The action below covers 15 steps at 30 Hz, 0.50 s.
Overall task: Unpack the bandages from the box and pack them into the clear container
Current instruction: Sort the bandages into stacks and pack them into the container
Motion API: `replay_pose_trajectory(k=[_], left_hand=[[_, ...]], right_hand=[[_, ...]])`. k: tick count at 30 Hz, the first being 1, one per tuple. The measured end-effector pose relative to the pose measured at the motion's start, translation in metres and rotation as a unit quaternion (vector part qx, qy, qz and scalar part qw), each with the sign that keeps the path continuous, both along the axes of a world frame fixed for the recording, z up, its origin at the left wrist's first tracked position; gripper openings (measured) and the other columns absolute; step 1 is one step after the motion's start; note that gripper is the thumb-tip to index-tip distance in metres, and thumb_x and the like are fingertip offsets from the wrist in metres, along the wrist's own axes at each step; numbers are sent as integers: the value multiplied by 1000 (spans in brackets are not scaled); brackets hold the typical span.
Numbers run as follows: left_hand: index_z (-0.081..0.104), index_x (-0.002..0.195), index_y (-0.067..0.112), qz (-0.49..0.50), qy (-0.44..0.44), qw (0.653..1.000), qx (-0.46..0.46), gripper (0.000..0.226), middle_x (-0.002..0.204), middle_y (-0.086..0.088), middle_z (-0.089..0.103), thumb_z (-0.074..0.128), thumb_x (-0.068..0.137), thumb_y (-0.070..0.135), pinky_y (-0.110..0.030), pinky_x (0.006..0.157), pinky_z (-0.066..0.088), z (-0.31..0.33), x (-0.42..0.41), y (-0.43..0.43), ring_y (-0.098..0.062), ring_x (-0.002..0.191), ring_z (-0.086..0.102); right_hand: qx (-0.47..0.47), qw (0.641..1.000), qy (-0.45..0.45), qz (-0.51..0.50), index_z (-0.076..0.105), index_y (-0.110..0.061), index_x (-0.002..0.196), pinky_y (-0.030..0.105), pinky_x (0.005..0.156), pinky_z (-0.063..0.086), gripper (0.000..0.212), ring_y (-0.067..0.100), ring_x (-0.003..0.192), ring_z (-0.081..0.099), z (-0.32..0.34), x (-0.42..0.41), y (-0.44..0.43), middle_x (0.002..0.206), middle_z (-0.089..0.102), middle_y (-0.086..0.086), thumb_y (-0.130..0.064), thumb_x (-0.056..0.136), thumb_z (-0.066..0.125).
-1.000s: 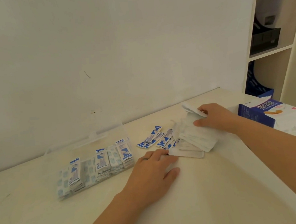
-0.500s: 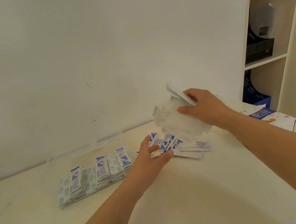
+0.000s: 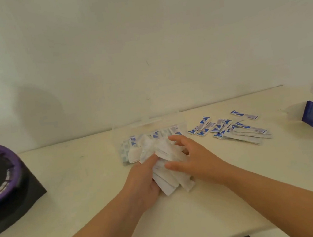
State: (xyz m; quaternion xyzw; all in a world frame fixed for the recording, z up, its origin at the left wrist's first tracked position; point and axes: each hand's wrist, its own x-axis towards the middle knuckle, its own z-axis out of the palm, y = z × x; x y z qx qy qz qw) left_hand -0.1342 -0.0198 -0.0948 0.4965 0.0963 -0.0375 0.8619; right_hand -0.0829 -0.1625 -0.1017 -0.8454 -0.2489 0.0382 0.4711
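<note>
Papery white bandages [image 3: 164, 151] (fanned, flat) clutched in curled fingers [image 3: 175, 140] of left hand [image 3: 142, 182], right hand [image 3: 194, 159]

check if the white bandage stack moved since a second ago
Yes. The white bandage stack went left, from the loose blue-printed bandages to the front of the clear container, held by the left hand and right hand.

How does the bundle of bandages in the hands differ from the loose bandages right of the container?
The bundle is held between the left hand and right hand; the loose bandages lie untouched on the table. The bundle shows mostly white faces; the loose bandages show blue print. The bundle is bunched by the clear container; the loose bandages are scattered. Both are wrapped strips.
</note>
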Motion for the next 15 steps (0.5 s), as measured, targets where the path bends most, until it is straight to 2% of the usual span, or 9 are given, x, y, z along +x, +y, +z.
replay_pose_trajectory(k=[3, 5, 6, 8, 10, 12, 13, 15], left_hand=[[60, 118, 7, -31, 23, 998, -53, 56, 111, -18, 68, 39, 93, 53, -42, 88, 50, -2, -3, 5, -30, 103, 66], [58, 120, 9, -28, 0, 998, -48, 65, 114, -16, 67, 41, 86, 61, -41, 89, 51, -6, -2, 2, -28, 105, 65], [58, 121, 9, -13, -19, 999, -28, 60, 113, -14, 68, 44, 86, 56, -40, 88, 53, -8, -1, -2, -27, 104, 66], [57, 122, 10, 16, -61, 997, 39, 38, 110, -13, 69, 52, 92, 32, -40, 86, 54, -14, 0, -8, -26, 102, 67], [58, 121, 12, 35, -83, 990, 104, 28, 107, -13, 70, 52, 94, 14, -47, 85, 54, -16, 0, -10, -29, 98, 68], [60, 120, 12, 44, -121, 981, 146, 28, 104, -12, 72, 54, 93, 12, -49, 82, 55, -12, 2, -7, -30, 94, 69], [60, 120, 11, 45, -152, 975, 154, 29, 104, -13, 71, 57, 91, 13, -47, 82, 55, -8, 4, -5, -31, 95, 69], [61, 118, 12, 36, -210, 964, 161, 34, 106, -13, 71, 58, 84, 16, -43, 84, 55, 3, 7, -4, -30, 98, 68]], right_hand=[[-10, 1000, -1, 16, 35, -34, 138, 15, 97, 26, 64, -3, 118, 34, -6, -8, 14, 129, 35, -18, -47, 82, 63], [6, 1000, -11, 15, 37, -31, 138, 15, 101, 21, 52, -3, 125, 30, -10, -11, 19, 130, 34, -17, -44, 90, 52], [15, 1000, -20, 17, 38, -30, 137, 15, 103, 19, 45, -1, 129, 28, -11, -12, 20, 133, 35, -16, -40, 95, 46], [25, 999, -29, 23, 39, -31, 136, 17, 108, 20, 38, 3, 133, 27, -12, -13, 21, 138, 37, -11, -26, 99, 40], [30, 999, -27, 26, 35, -35, 136, 18, 108, 29, 50, -1, 127, 35, -9, -13, 17, 138, 40, -10, -20, 89, 45], [69, 997, -19, 19, 33, -40, 132, 8, 88, 42, 57, -13, 106, 47, 1, -13, 11, 126, 49, -10, -14, 86, 54], [96, 995, -13, 15, 32, -39, 132, 8, 81, 46, 61, -14, 98, 51, 7, -11, 8, 121, 53, -9, -9, 85, 58], [133, 991, -1, 19, 34, -33, 135, 21, 83, 53, 65, -1, 98, 60, 17, -6, 2, 115, 61, -5, -8, 83, 64]])
